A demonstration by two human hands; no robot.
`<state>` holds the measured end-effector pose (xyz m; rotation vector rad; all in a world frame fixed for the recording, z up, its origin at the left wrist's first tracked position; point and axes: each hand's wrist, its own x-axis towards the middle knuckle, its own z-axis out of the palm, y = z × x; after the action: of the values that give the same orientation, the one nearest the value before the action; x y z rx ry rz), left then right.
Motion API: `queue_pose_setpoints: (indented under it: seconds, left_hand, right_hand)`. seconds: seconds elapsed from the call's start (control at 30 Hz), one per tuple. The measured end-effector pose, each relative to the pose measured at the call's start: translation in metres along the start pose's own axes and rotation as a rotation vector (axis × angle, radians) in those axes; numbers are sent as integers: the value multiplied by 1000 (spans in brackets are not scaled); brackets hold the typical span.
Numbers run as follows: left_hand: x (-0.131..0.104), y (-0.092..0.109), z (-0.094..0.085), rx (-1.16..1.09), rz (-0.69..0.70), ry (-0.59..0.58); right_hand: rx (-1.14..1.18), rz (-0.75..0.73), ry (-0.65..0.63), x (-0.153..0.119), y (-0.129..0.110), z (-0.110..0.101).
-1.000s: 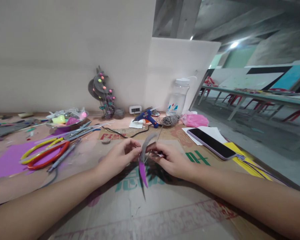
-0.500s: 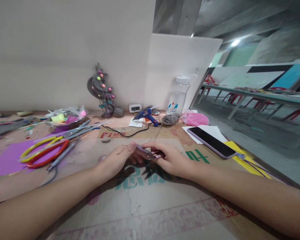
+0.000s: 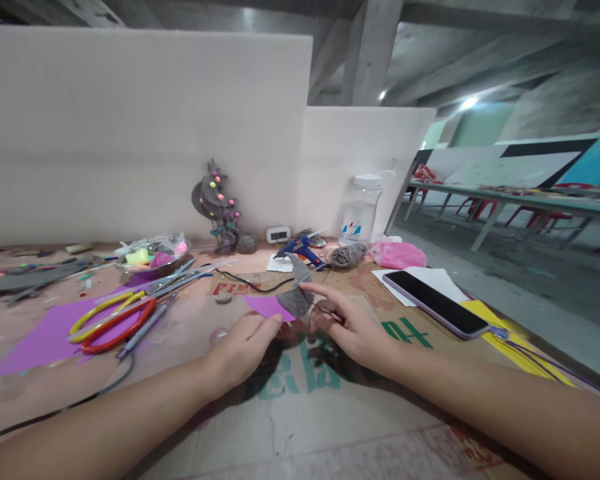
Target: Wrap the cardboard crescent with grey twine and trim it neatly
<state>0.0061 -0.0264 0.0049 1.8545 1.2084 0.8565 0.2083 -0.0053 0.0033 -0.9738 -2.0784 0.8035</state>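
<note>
Between thumb and fingers, my left hand pinches a small purple sheet. A grey crescent-shaped piece, seemingly wrapped in yarn, overlaps the sheet's right side. My right hand grips the crescent from its right edge, with the index finger stretched along it. Both pieces are raised over the printed cardboard. Just beyond them lie a blue glue gun and a bundle of grey yarn. The fingers beneath the pieces are partly hidden.
Scissors with yellow and red handles and a pen lie on purple sheet at left. A bowl of craft bits and a decorated grey crescent stand behind. A bottle and phone are at right.
The view has tilted up, so the table sits lower in the picture. My hands have turned the held pieces from nearly edge-on, and the purple sheet and grey crescent now show their faces.
</note>
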Motion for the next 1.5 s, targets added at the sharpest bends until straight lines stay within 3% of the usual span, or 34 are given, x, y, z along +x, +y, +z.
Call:
queue_pose_setpoints:
  seconds: [0.17,0.33,0.43,0.6,0.67,0.97,1.2,1.4,1.5]
  left_hand:
    - [-4,2,0,125,62,-38]
    - [-2,-2,5,199,294,-79]
    - [5,-6,5,59,248,-66]
    - [15,-7,1,-382,52,-76]
    - [17,-9,2,-451,-14,-77]
    - [19,-13,4,-157,56,-21]
    - [13,-7,5,-88,37,-97]
    - [16,-7,2,-75,64,82]
    - [17,-7,0,-73,37,194]
  right_hand:
    - [318,47,163,7,-1,2]
    - [585,186,153,10,0,2]
    - [637,201,125,10,0,-1]
    - [579,132,38,11,-1,1]
    - [523,91,30,10,-3,4]
    - [400,123,0,6,-5,6]
    - [390,77,23,10,3,3]
    - [366,175,65,21,21,-3]
    - [210,79,214,18,14,-9]
